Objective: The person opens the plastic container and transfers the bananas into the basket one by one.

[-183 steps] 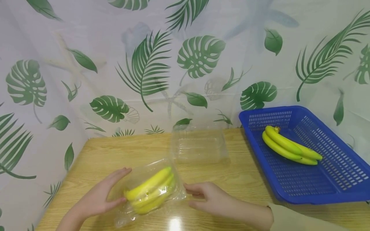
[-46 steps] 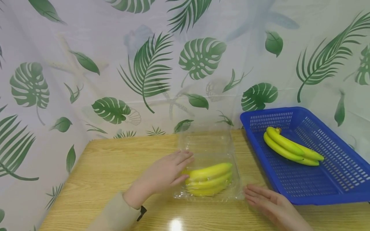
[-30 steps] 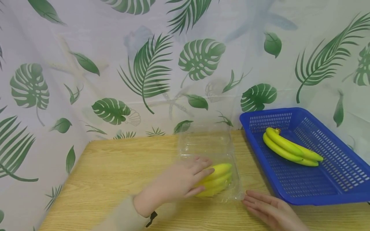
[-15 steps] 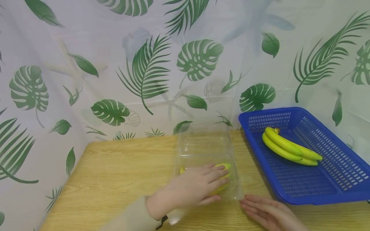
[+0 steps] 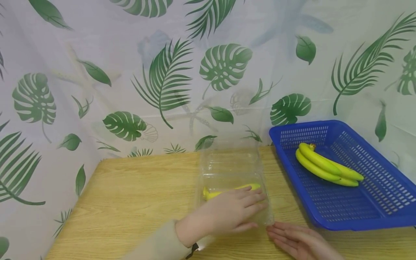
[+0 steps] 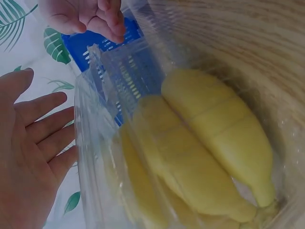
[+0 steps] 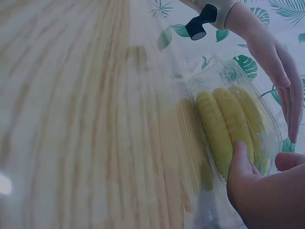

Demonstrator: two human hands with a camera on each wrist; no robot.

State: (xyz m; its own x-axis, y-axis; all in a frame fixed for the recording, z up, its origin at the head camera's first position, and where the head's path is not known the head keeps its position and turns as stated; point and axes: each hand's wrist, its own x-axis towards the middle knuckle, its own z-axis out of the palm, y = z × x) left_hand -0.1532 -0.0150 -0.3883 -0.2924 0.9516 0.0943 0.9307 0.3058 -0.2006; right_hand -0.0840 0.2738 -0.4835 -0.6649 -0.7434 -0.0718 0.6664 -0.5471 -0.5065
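Left hand (image 5: pixel 227 211) flat, fingers extended, over the clear container (image 5: pixel 234 179) of bananas (image 5: pixel 211 195), lower centre of frame. Right hand (image 5: pixel 303 240), fingers straight, at its lower-right corner. Blue basket (image 5: pixel 341 204), frame right, carries another bunch (image 5: pixel 325 164).

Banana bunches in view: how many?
2: one bunch in the blue basket, another bunch inside the clear box, partly behind the left hand in the head view.
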